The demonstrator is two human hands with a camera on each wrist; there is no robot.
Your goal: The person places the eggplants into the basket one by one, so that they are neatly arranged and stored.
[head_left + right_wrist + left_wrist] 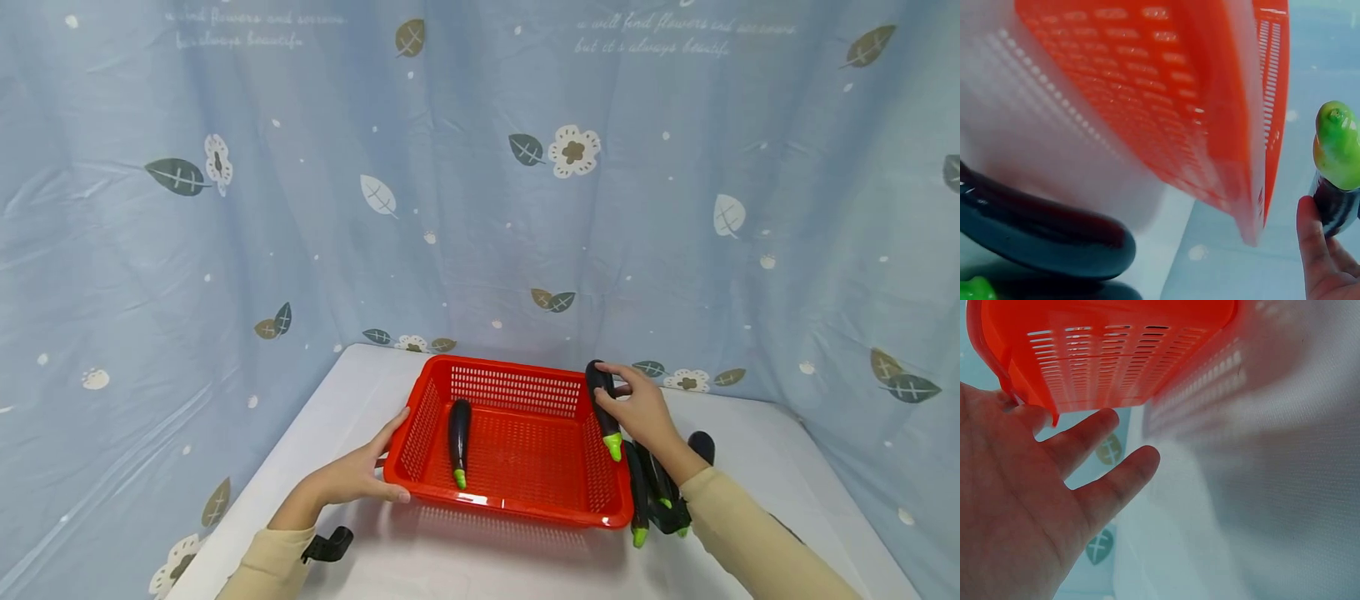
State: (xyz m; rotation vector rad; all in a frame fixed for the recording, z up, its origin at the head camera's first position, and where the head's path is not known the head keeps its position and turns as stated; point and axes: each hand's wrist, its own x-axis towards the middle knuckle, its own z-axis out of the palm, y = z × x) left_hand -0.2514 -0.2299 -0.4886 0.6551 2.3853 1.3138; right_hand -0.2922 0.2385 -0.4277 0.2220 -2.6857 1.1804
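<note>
A red perforated plastic basket (517,500) stands on the white table, with one dark eggplant (459,433) lying inside near its left wall. My left hand (352,475) is at the basket's left end, fingers spread along the rim and thumb near the front corner. In the left wrist view, the fingers (1113,494) look straight and splayed beside the basket wall. Above the basket's right rim, my right hand (645,412) pinches another eggplant (599,396), its green stem end (1337,147) pointing down toward me in the head view.
Several more eggplants (639,492) lie on the table (555,575) against the basket's right side, partly hidden by the right forearm. A blue patterned curtain (480,208) hangs behind the table. A black wrist device (330,546) sticks out from the left wrist.
</note>
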